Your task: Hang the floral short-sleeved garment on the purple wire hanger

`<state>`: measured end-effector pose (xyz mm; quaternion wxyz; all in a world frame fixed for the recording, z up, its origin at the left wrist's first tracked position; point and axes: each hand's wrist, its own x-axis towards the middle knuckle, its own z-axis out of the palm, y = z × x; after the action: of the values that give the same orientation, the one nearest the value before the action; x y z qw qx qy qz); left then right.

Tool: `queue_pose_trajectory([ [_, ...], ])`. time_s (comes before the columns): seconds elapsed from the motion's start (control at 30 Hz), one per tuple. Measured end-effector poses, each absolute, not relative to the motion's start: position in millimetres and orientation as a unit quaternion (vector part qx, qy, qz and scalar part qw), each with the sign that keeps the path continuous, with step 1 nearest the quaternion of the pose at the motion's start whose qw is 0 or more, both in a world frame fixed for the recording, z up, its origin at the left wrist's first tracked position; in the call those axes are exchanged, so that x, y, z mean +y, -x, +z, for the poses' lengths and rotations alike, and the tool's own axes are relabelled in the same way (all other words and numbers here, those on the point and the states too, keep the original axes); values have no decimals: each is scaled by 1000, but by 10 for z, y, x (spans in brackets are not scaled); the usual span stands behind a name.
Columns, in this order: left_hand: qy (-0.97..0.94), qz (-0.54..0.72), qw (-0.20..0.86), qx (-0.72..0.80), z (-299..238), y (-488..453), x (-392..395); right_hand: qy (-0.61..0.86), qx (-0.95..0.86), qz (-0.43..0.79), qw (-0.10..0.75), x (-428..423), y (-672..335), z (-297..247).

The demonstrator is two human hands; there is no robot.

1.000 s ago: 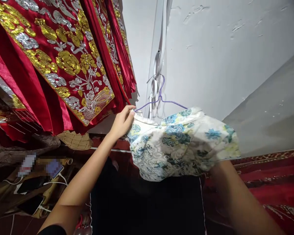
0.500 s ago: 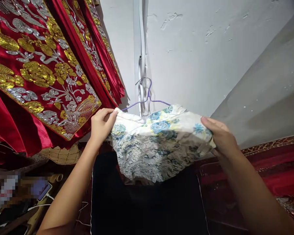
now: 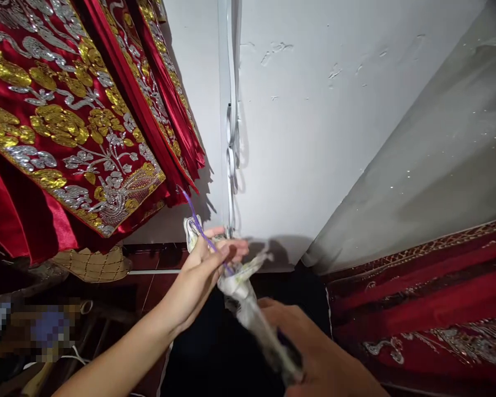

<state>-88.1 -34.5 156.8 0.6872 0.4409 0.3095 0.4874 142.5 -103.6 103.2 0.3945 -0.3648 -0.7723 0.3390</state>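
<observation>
My left hand (image 3: 204,267) is closed around a purple clothes hanger (image 3: 195,215), whose hook end points up and left. A white floral top (image 3: 240,295) is bunched on the hanger and seen edge-on. One pale part of it shows behind my left fingers, and the rest slants down to the right. My right hand (image 3: 310,344) is closed on the lower right end of the top, blurred and partly hidden. A dark cloth (image 3: 206,358) lies below both hands.
Red satin hangings (image 3: 66,121) with gold and silver sequins fill the left. Ahead is a white wall (image 3: 293,138) with a vertical grey strip (image 3: 232,66). Sheer glittery fabric (image 3: 430,171) and red embroidered cloth (image 3: 417,309) are at right. Blurred items and a white cable (image 3: 78,355) sit lower left.
The top has turned from spread out, facing me, to edge-on, and come lower. My left hand has moved from its shoulder to the hanger. My right hand has moved down and left.
</observation>
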Motion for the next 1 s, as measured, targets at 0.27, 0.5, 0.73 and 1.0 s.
queue_pose_trajectory([
  [0.27,-606,183,665,395,1888,1649,-701,499,-702,245,445,-513,-1508,775],
  [0.5,-750,342,283,490,1993,1817,-193,466,-678,374,428,-95,-1725,1076],
  [0.73,-698,606,-112,365,1687,1557,118,427,-453,468,627,530,-1533,1663],
  [1.0,-757,346,265,487,734,1071,-11,422,-387,427,700,608,-1820,1316],
])
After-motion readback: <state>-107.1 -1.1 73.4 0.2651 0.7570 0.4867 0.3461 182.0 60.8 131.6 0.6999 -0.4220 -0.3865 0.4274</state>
